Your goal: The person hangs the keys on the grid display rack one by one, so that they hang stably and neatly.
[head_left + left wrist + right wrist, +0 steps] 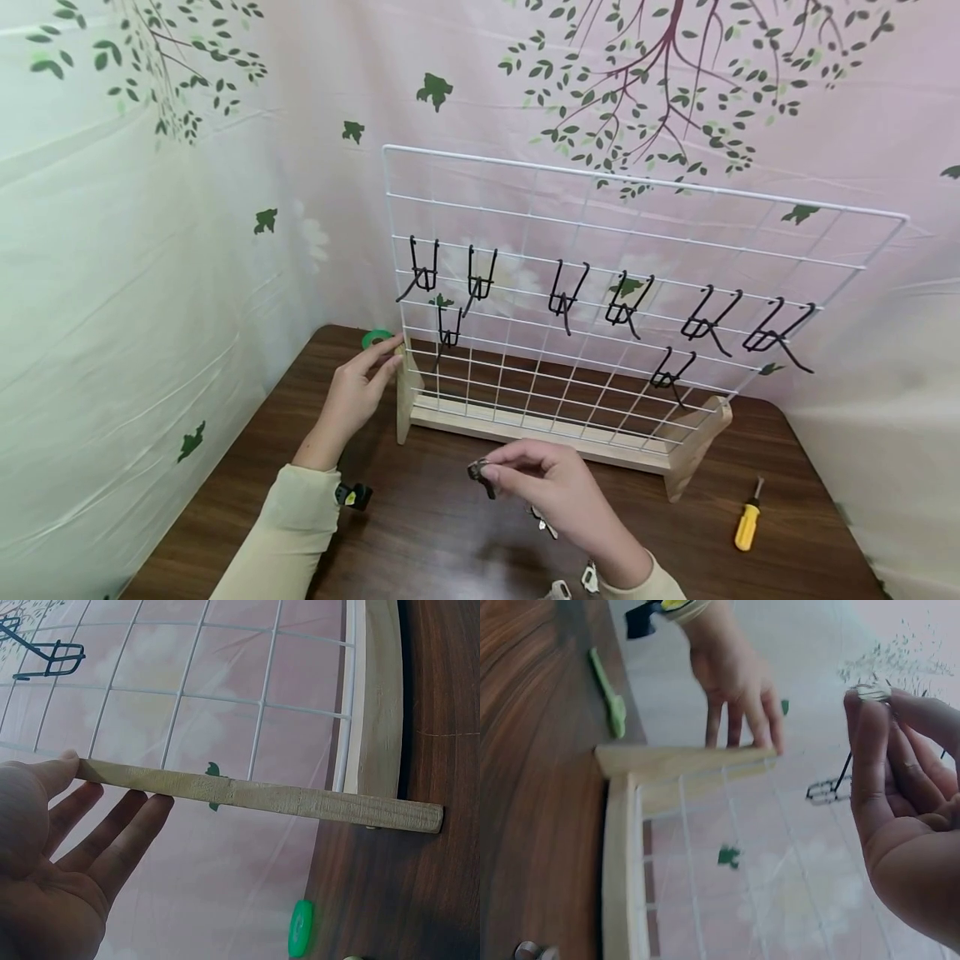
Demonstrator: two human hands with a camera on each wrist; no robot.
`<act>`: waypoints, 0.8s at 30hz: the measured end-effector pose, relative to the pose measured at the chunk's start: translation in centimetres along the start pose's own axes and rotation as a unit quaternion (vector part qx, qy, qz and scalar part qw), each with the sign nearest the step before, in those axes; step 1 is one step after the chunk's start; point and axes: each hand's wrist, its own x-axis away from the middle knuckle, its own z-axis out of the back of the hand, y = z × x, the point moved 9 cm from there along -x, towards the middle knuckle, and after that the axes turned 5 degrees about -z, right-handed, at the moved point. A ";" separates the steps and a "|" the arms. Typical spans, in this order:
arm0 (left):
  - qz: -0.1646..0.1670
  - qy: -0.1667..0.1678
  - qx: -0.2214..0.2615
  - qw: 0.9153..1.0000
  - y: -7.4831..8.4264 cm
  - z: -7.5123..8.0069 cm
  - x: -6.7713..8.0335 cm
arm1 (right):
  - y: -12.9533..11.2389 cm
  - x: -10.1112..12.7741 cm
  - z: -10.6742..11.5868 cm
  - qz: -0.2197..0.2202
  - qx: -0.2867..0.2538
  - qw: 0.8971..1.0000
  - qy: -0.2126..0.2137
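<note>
in the head view, the left hand [352,402] pinches the upper end of the wooden side piece [406,392] of a white wire rack [652,182]. a green ring [369,338] lies just behind its fingers. the right hand [551,490] grips a small metal thing [477,472] between thumb and fingertips, holding it above the brown table [420,533] in front of the rack; what it is exactly is too small to tell. eight black hooks [561,302] hang on the wires, six in an upper row and two lower down. more metal pieces [558,591] lie near the right wrist, and a yellow screwdriver [747,525] lies at the right on the table.

in the left wrist view, the thumb is on one side of the wooden side piece and the fingers are against the other. the green ring stands out near the table's edge.

in the right wrist view, the small metal thing looks shiny, partly hidden by the thumb and fingers pinching it. beyond, the left hand is at the wooden side piece.
</note>
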 end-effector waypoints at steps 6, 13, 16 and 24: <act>-0.003 0.005 -0.003 1.000 0.1 0.1 0.0 | -2.9 -1.4 -0.7 0.053 -0.053 0.997 0.019; -0.001 0.005 -0.006 1.000 0.0 0.0 0.0 | -5.0 -3.1 -1.6 0.079 -0.082 0.993 0.036; 0.006 0.001 -0.005 1.000 0.0 -0.1 0.0 | -5.8 -3.9 -2.3 0.086 -0.108 0.990 0.030; 0.002 0.004 -0.004 1.000 0.0 0.1 -0.1 | -7.9 -6.2 -4.0 0.051 -0.150 0.987 0.018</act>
